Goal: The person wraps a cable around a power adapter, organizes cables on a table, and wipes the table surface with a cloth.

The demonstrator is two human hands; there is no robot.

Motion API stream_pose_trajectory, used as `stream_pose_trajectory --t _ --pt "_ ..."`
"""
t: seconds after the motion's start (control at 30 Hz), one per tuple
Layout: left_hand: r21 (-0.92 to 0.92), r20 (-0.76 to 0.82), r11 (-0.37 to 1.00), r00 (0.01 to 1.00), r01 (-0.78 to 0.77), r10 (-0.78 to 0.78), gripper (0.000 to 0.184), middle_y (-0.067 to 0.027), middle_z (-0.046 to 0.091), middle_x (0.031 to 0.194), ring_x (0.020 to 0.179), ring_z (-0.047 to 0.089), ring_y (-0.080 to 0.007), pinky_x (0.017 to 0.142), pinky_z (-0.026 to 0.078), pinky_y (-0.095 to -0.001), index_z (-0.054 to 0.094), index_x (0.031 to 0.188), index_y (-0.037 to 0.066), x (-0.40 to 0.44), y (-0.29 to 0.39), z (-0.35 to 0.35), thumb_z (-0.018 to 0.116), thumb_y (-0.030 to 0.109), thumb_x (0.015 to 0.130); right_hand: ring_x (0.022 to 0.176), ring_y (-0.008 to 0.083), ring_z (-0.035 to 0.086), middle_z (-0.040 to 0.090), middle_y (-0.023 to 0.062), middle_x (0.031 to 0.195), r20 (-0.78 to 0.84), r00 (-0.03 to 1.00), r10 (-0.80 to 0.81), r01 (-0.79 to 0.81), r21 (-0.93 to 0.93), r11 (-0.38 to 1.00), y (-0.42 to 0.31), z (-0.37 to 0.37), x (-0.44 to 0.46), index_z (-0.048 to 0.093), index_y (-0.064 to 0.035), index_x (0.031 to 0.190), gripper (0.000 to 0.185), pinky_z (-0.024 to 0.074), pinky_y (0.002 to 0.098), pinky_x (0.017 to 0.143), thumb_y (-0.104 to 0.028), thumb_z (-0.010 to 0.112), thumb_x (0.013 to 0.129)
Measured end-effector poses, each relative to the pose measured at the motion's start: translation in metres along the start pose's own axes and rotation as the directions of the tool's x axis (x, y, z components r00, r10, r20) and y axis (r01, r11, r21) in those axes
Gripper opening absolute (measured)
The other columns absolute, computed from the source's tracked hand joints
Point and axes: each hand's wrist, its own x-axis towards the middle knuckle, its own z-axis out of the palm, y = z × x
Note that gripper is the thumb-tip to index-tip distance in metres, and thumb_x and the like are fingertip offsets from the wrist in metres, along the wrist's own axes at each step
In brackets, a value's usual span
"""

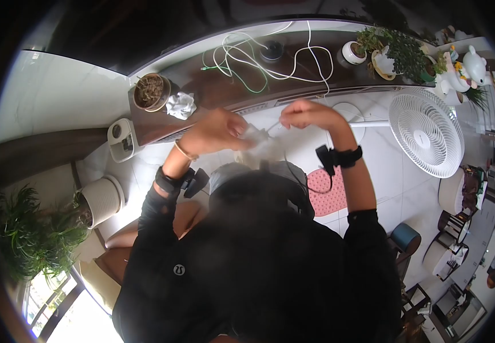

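My left hand (216, 131) is closed around the edge of a pale, see-through crumpled thing (257, 137), perhaps thin plastic; it is blurred and its kind is unclear. To the right, my right hand (310, 114) is in a pinch, fingertips curled toward that pale thing. A thin grey line seems to run between the two, but what the right fingers hold is too small to name. Both hands are above my lap, in front of the dark cabinet (213, 94). Black straps with small devices circle both wrists.
On the cabinet lie tangled white cables (293, 74), a potted plant (151, 92), a crumpled white wad (181, 106) and several more plants. A white fan (424, 134) stands at right. A pink dotted mat (327, 191) is on the tiled floor; a white bin (122, 140) is at left.
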Motion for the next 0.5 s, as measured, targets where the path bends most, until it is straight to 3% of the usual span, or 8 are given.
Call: stream_pose_trajectory --t 0.03,0.13,0.23,0.37,0.4,0.5 --pt "0.132 -0.039 0.991 0.999 0.021 -0.016 0.033 -0.0079 0.066 0.065 0.06 0.062 -0.0101 0.057 0.046 -0.0268 0.07 0.082 0.003 0.001 0.007 0.006 0.077 0.032 0.068 0.053 0.0034 0.037 0.045 -0.0054 0.06 0.052 0.998 0.022 -0.024 0.045 0.999 -0.009 -0.006 -0.001 0.062 -0.0032 0.081 0.025 0.0282 0.0208 0.048 -0.026 0.058 0.09" --pt "0.243 -0.29 0.954 0.952 0.175 -0.101 0.035 -0.0091 0.064 0.061 0.059 0.061 -0.0099 0.056 0.046 -0.0273 0.068 0.08 -0.001 0.008 0.023 0.014 0.078 0.031 0.069 0.053 0.0038 0.036 0.044 -0.0042 0.059 -0.039 0.999 0.036 -0.028 0.192 0.981 -0.029 0.011 0.003 0.061 -0.0022 0.089 0.025 0.0281 0.0206 0.047 -0.025 0.05 0.095" --pt "-0.141 -0.537 0.986 0.83 0.085 -0.149 0.035 -0.0079 0.063 0.059 0.059 0.06 -0.0087 0.056 0.047 -0.0273 0.066 0.077 -0.003 0.025 -0.004 0.016 0.078 0.029 0.071 0.052 0.0054 0.037 0.043 -0.0032 0.058 -0.346 0.936 -0.063 0.146 0.221 0.964 -0.034 0.064 0.006 0.059 -0.0032 0.094 0.026 0.0304 0.0225 0.048 -0.024 0.044 0.099" --pt "-0.602 -0.47 0.797 0.825 -0.039 -0.314 0.031 -0.0053 0.065 0.072 0.065 0.062 -0.0108 0.058 0.049 -0.0229 0.066 0.085 -0.007 0.033 0.001 0.022 0.078 0.021 0.077 0.052 0.0085 0.04 0.043 -0.0007 0.057 -0.543 0.827 -0.142 0.197 0.043 0.979 -0.032 0.109 0.014 0.058 -0.0039 0.092 0.028 0.0346 0.026 0.052 -0.025 0.04 0.099" --pt "-0.687 -0.391 0.724 0.871 -0.061 -0.297 0.032 -0.0061 0.064 0.079 0.067 0.063 -0.0116 0.06 0.05 -0.0211 0.065 0.091 -0.007 0.03 0.005 0.025 0.077 0.019 0.077 0.052 0.0094 0.041 0.044 0.001 0.056 -0.558 0.819 -0.135 0.181 0.028 0.983 -0.027 0.112 0.016 0.058 -0.0038 0.091 0.028 0.0355 0.0274 0.052 -0.024 0.04 0.099" --pt "-0.725 -0.355 0.686 0.885 -0.057 -0.301 0.032 -0.0069 0.064 0.08 0.066 0.063 -0.0115 0.063 0.051 -0.0208 0.064 0.093 -0.007 0.029 -0.01 0.028 0.077 0.018 0.077 0.051 0.0109 0.042 0.043 0.0032 0.056 -0.574 0.808 -0.131 0.12 -0.058 0.991 -0.027 0.113 0.011 0.058 -0.0029 0.088 0.029 0.036 0.0288 0.053 -0.024 0.041 0.099"
